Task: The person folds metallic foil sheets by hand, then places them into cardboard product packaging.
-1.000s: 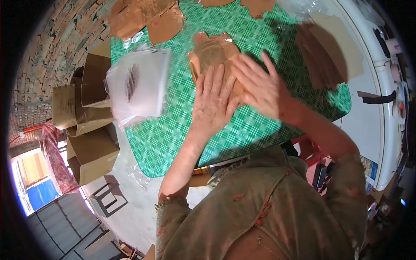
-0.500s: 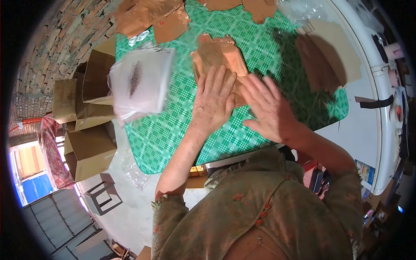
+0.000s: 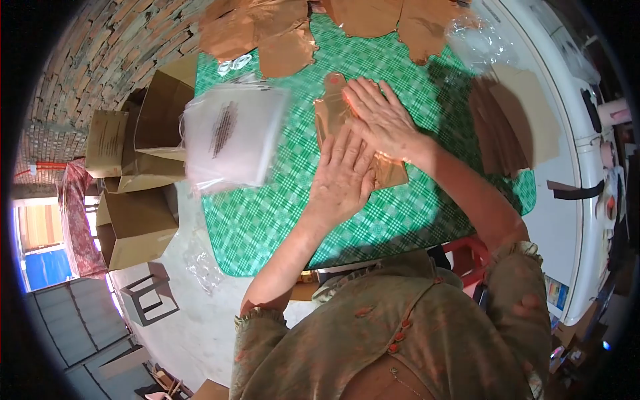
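Note:
A shiny copper-coloured packet (image 3: 329, 110) lies flat on the green checked tablecloth (image 3: 267, 213). My left hand (image 3: 343, 177) presses flat on the near end of the packet, fingers spread. My right hand (image 3: 379, 119) lies palm down on the far part of the same packet, fingers pointing left. Neither hand grips anything; both rest on top. Most of the packet is hidden under the hands.
A stack of clear plastic bags (image 3: 233, 137) with black print sits at the table's left edge. More copper pieces (image 3: 267, 30) lie at the far side. Brown card sheets (image 3: 510, 123) lie to the right. Open cardboard boxes (image 3: 137, 223) stand on the floor at left.
My right hand has moved from beside the packet onto its far end. My left hand has stayed pressed on the near end. The view has shifted slightly.

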Demonstrator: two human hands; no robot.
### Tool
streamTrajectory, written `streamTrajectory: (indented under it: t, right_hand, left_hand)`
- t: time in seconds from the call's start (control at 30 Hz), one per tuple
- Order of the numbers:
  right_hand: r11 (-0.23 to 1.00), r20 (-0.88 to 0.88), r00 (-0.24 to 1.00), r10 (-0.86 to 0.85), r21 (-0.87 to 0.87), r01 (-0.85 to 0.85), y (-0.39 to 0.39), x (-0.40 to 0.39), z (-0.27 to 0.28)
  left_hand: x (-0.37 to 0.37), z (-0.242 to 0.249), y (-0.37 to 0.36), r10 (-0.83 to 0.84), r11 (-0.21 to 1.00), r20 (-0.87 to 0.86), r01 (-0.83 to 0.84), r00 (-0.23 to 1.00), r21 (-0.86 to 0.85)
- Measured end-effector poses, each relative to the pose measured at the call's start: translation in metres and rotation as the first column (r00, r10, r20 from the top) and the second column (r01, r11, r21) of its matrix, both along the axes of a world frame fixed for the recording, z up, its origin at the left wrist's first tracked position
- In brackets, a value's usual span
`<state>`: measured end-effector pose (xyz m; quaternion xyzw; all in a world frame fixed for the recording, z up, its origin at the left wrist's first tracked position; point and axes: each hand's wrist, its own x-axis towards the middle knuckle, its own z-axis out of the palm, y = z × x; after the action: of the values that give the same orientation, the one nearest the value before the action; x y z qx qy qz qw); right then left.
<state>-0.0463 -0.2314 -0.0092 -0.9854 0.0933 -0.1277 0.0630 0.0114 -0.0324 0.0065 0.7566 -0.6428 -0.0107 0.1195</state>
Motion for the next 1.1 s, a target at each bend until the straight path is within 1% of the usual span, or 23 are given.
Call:
streamTrajectory:
  t: [0.07,0.1,0.17,0.2,0.23,0.33,0.37,0.4,0.47,0.5,0.53,0.6,0.63,0.73,0.77,0.87,0.97,1.07,1.1]
  right_hand:
    - [0.999,-0.061,0.998,-0.013,0.029,0.015,-0.011,0.009,0.011]
    - [0.999,0.028,0.999,-0.035,-0.025,0.035,-0.017,0.016,0.010]
    - [0.998,0.021,0.999,-0.035,-0.051,0.036,-0.026,0.021,0.011]
    - [0.997,0.014,0.999,-0.033,-0.063,0.034,-0.025,0.024,0.021]
    - [1.000,-0.015,1.000,-0.022,0.006,0.022,-0.025,0.023,0.031]
    - [0.994,-0.157,0.981,-0.113,-0.007,0.113,-0.019,0.028,0.047]
    - [0.995,-0.058,0.995,-0.076,-0.068,0.072,-0.029,0.031,0.036]
    - [0.991,-0.129,0.986,-0.110,0.066,0.120,-0.033,0.036,0.043]
    - [0.919,-0.279,0.949,-0.150,0.315,0.237,-0.041,0.043,0.058]
    - [0.946,-0.182,0.978,-0.103,0.286,0.153,-0.056,0.051,0.041]
    - [0.897,-0.279,0.958,-0.069,0.404,0.182,-0.058,0.054,0.053]
    - [0.750,-0.451,0.892,0.034,0.602,0.275,-0.064,0.057,0.076]
    - [0.729,-0.449,0.887,0.103,0.641,0.240,-0.073,0.058,0.069]
    - [0.650,-0.476,0.870,0.126,0.703,0.290,-0.082,0.050,0.064]
    - [0.612,-0.460,0.882,0.106,0.729,0.306,-0.082,0.046,0.061]
    - [0.590,-0.321,0.943,0.086,0.779,0.211,-0.074,0.028,0.062]
    - [0.415,-0.260,0.962,0.087,0.887,0.203,-0.070,0.020,0.059]
    - [0.432,-0.050,0.994,0.093,0.902,0.005,-0.059,0.011,0.062]
    - [0.527,-0.002,0.998,0.068,0.849,-0.034,-0.056,0.008,0.064]
  left_hand:
    - [-0.001,0.002,-0.001,0.010,0.999,-0.006,-0.010,1.000,-0.033]
    - [-0.001,0.002,0.000,0.012,1.000,-0.014,-0.012,1.000,-0.025]
    - [-0.001,0.000,0.000,0.007,1.000,-0.001,-0.007,1.000,-0.031]
    - [-0.001,0.000,0.000,0.007,0.999,0.002,-0.007,1.000,-0.032]
    - [-0.001,0.001,0.000,0.006,0.999,-0.005,-0.006,1.000,-0.050]
    - [0.000,-0.001,0.002,0.004,0.998,0.008,-0.003,1.000,-0.070]
    - [0.000,-0.003,0.002,0.002,0.995,0.010,-0.001,1.000,-0.103]
    - [0.000,-0.004,0.003,0.001,0.993,0.004,-0.001,1.000,-0.115]
    - [0.000,-0.003,0.003,-0.004,0.991,-0.008,0.003,1.000,-0.137]
    - [0.000,-0.004,0.003,-0.004,0.989,-0.007,0.003,1.000,-0.145]
    - [0.000,-0.005,0.002,-0.003,0.988,-0.006,0.002,1.000,-0.153]
    - [0.000,-0.005,0.003,-0.003,0.987,-0.003,0.003,1.000,-0.160]
    - [0.000,-0.004,0.003,-0.002,0.987,-0.002,0.002,1.000,-0.161]
    - [0.000,-0.002,0.003,-0.005,0.987,0.008,0.006,1.000,-0.162]
    - [0.000,-0.001,0.004,-0.008,0.987,0.011,0.010,1.000,-0.159]
    - [0.001,0.001,0.004,-0.021,0.989,0.005,0.021,1.000,-0.147]
    - [0.002,-0.003,0.004,-0.026,0.986,-0.022,0.022,0.999,-0.166]
    - [0.002,-0.006,0.004,-0.043,0.959,-0.058,0.025,0.997,-0.281]
    - [0.002,-0.001,0.006,-0.027,0.947,-0.048,0.010,0.998,-0.321]
